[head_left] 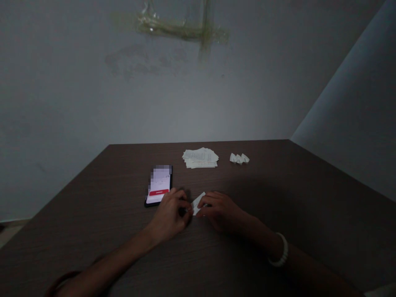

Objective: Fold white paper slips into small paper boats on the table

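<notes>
A small folded piece of white paper (198,203) stands between my two hands, above the dark wood-grain table (262,181). My left hand (170,214) pinches its lower end between the fingertips. My right hand (219,210) presses its fingers against the paper's other side. A smartphone (158,185) with a lit screen and a red button lies just beyond my left hand, apart from it. Farther back are a loose stack of printed paper slips (200,158) and a small row of folded white paper pieces (239,158).
The table's far edge meets a grey wall (185,103) marked by old tape residue (173,29). A white beaded bracelet (282,250) circles my right wrist, and a dark band (63,280) circles my left arm.
</notes>
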`<state>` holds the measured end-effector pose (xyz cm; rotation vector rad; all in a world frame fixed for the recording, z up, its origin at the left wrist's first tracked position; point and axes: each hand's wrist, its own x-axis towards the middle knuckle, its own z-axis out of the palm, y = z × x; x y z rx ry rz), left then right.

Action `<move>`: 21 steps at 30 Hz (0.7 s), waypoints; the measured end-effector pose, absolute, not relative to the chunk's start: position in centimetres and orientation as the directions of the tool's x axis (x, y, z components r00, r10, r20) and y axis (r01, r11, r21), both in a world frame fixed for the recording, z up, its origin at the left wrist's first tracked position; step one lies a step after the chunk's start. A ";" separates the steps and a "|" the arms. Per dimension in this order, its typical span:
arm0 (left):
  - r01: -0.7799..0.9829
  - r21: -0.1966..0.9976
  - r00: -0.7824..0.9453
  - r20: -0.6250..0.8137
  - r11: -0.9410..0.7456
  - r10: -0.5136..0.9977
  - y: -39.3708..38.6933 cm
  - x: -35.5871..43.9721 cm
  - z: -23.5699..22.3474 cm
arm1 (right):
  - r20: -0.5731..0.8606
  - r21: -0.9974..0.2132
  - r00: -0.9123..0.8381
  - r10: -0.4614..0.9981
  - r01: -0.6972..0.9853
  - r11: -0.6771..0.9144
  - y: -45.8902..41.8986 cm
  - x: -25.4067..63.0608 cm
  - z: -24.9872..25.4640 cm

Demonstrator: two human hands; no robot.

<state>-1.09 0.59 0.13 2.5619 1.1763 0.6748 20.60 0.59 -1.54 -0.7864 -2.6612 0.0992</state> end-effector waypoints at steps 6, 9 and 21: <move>0.669 0.393 0.559 0.294 -0.631 0.775 0.7 -1.0 -0.1 | 0.274 -0.095 -0.804 0.528 0.524 0.847 0.5 20.5 -1.1; 0.662 0.407 0.568 0.276 -0.629 0.776 0.9 -1.1 -0.2 | 0.264 -0.088 -0.814 0.518 0.514 0.853 0.4 20.4 -0.9; 0.600 0.277 0.656 0.367 -0.751 0.660 1.2 -2.3 -0.3 | 0.268 -0.089 -0.754 0.599 0.600 0.795 -0.1 20.5 -0.7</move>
